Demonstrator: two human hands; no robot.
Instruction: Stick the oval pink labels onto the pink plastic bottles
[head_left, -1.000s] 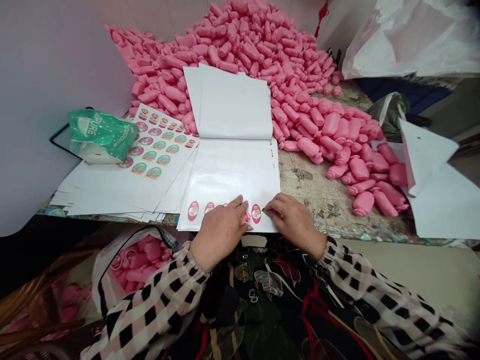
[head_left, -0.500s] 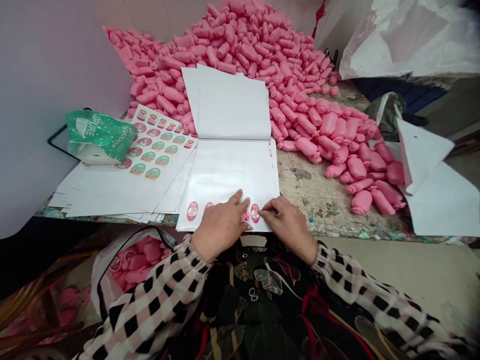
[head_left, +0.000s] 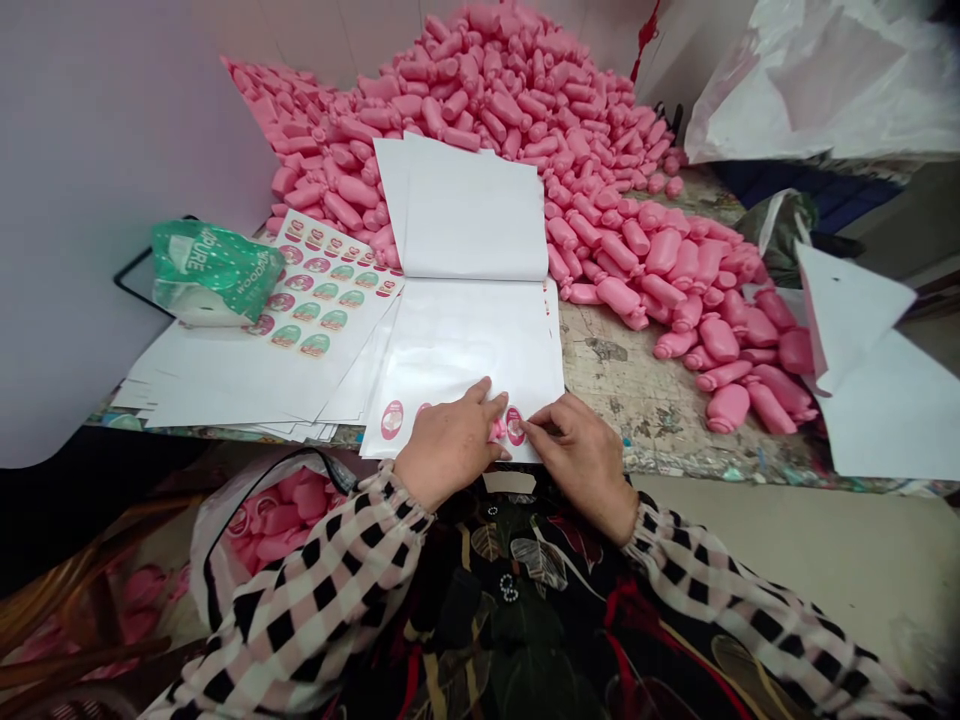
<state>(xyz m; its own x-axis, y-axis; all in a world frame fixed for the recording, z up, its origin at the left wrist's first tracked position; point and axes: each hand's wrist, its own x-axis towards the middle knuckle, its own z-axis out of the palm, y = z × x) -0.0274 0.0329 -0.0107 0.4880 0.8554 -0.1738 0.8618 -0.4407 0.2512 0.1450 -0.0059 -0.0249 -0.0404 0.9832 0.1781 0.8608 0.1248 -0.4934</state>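
A white backing sheet (head_left: 465,340) lies at the table's near edge with a few oval pink stickers left along its bottom. My left hand (head_left: 446,448) rests on that bottom edge, fingers curled round a small pink bottle (head_left: 496,430) that peeks out beside them. My right hand (head_left: 581,455) pinches at the rightmost pink sticker (head_left: 514,425) with thumb and forefinger. A folded-up white sheet (head_left: 469,215) stands behind, leaning on the bottle pile.
A huge heap of pink bottles (head_left: 525,110) fills the back and right of the table. Sticker sheets (head_left: 322,285) and a green plastic packet (head_left: 214,270) lie at left. A bag of pink bottles (head_left: 277,515) sits by my left knee. White paper (head_left: 870,370) covers the right.
My right hand has slid left onto the rightmost sticker and its fingertips have closed on it. My left hand has stayed on the sheet's edge.
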